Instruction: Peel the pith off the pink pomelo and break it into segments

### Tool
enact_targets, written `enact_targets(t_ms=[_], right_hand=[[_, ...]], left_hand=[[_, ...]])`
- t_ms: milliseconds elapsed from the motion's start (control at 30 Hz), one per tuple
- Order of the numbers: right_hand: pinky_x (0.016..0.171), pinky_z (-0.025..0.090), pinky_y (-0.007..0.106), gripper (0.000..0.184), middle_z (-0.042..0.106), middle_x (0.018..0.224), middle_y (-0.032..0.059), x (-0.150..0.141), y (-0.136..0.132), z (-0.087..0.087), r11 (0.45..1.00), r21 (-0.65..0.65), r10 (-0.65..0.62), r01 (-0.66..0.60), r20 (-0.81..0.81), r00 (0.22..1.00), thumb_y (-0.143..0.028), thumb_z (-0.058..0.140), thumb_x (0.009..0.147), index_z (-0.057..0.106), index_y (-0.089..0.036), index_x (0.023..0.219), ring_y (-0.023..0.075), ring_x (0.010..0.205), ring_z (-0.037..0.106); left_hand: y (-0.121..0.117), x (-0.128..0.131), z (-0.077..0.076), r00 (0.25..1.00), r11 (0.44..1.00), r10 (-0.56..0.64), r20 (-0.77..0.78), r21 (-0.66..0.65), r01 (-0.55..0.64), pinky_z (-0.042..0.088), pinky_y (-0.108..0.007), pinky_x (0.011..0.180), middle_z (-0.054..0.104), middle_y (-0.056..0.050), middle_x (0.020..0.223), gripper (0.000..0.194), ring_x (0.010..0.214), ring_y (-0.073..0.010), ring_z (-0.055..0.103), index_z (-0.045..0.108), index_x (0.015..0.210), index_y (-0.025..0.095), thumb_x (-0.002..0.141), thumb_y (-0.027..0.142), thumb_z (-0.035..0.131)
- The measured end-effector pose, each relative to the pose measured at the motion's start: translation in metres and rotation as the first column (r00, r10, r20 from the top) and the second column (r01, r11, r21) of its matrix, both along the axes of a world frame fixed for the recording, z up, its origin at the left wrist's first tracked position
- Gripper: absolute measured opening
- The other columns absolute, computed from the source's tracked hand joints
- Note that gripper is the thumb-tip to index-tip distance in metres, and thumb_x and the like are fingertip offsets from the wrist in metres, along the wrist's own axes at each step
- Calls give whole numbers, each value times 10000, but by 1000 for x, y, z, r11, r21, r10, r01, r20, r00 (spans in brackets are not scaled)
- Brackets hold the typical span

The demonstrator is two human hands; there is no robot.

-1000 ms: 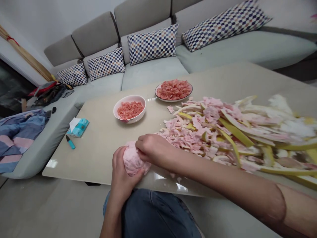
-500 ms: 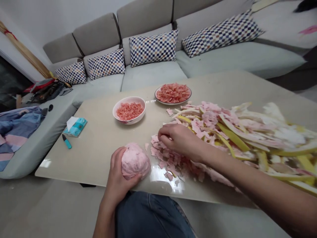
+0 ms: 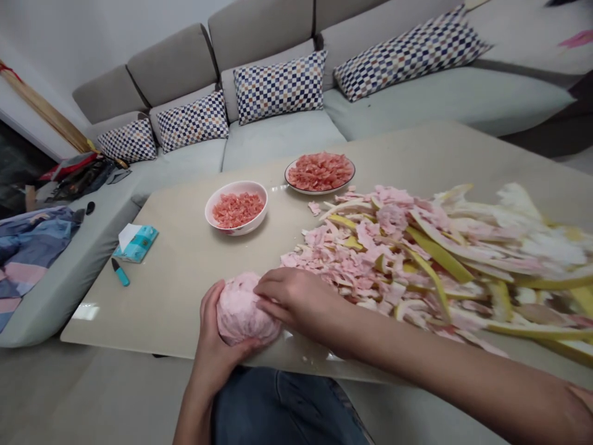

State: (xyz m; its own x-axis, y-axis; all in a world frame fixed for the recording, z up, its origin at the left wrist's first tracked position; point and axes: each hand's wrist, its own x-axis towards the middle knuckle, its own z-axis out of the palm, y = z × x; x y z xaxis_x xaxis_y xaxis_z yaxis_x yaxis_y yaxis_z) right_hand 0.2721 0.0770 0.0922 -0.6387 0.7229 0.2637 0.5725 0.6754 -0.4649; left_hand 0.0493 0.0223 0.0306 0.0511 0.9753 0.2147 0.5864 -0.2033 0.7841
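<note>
A peeled pomelo (image 3: pixel 245 312), round and covered in pale pink pith, rests at the table's near edge. My left hand (image 3: pixel 215 343) wraps round its left and near side. The fingers of my right hand (image 3: pixel 294 296) are bent together against the pomelo's upper right side; whether a bit of pith is pinched in them is hidden. Just beyond the right hand spreads a heap of pith scraps and yellow-green rind strips (image 3: pixel 393 247). Pink pomelo flesh fills a white bowl (image 3: pixel 217 220) and a dark-rimmed plate (image 3: pixel 296 183) farther back.
On the table's left lie a blue tissue pack (image 3: pixel 143 243) and a teal-and-black capped tool (image 3: pixel 121 274). Behind the table (image 3: pixel 176 296) runs a grey sofa (image 3: pixel 278 136) with checkered cushions (image 3: pixel 282 86). Clothes (image 3: pixel 37 253) lie on its left part.
My right hand has moved left and nearer, from above the scrap heap onto the pomelo. My left hand still holds the fruit. The view has shifted slightly.
</note>
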Motion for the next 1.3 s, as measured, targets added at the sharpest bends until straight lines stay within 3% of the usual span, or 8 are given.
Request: enact_targets(t_ms=[133,300,633,767,967,1067,1200,1300], right_hand=[[623,355,260,174,706,824,92,-4,9,12,996,-28,92,-89,179,980,-169,601,910,731,-118,805,150,714,588],[576,285,290,136,696,777,84,-18,17,15,1000,5,-5,4,224,975,-123,596,831,731,-115,811,149,641,524],[606,365,216,106,623,679,-22,9,18,-1,922,-343,-266,180,-222,938,-148,537,785,639,-175,773,118,629,541],[564,306,246,246,598,621,-2,35,12,1,917,-223,-321,330,80,944,-180,446,895,580,-188,689,129,577,505],[519,230,291,193,699,753,114,45,4,8,921,6,-329,388,543,772,-70,529,863,674,-161,773,187,621,607],[524,254,285,176,705,745,98,34,-4,18,946,72,-295,316,593,749,-55,563,838,684,-166,775,197,655,635],[591,363,262,172,712,813,69,5,-16,33,985,136,-151,102,427,891,-122,536,919,693,-189,896,185,754,649],[608,386,267,144,712,928,86,-23,-19,43,994,108,-66,19,443,894,-197,555,949,688,-183,1004,194,807,657]], left_hand=[[-1,1,1,999,998,-46,17,-31,47,291,-527,1192,358,-109,1515,927,1428,-311,359,336,1463,304,685,334,839],[4,-2,6,996,996,-92,5,-8,92,325,-526,1173,405,-115,1484,893,1398,-317,405,358,1445,294,691,355,833],[4,-5,-1,995,995,-99,27,14,99,322,-536,1175,409,-115,1485,906,1402,-328,408,369,1445,296,674,400,834],[5,-7,-10,992,996,-89,88,3,89,306,-536,1184,392,-121,1500,939,1408,-334,399,368,1450,286,655,440,843],[4,-7,-15,983,996,-87,164,4,88,308,-519,1187,368,-122,1518,991,1420,-334,389,361,1457,291,624,463,871],[3,-4,-10,986,994,-93,141,62,85,293,-532,1194,377,-129,1516,925,1433,-334,372,394,1438,278,653,454,850],[3,2,-1,992,994,-78,99,84,70,324,-538,1183,422,-133,1493,848,1416,-331,400,441,1406,263,665,358,843],[4,4,3,991,995,-95,95,26,93,354,-518,1178,444,-116,1485,896,1413,-319,406,414,1439,286,655,306,848]])
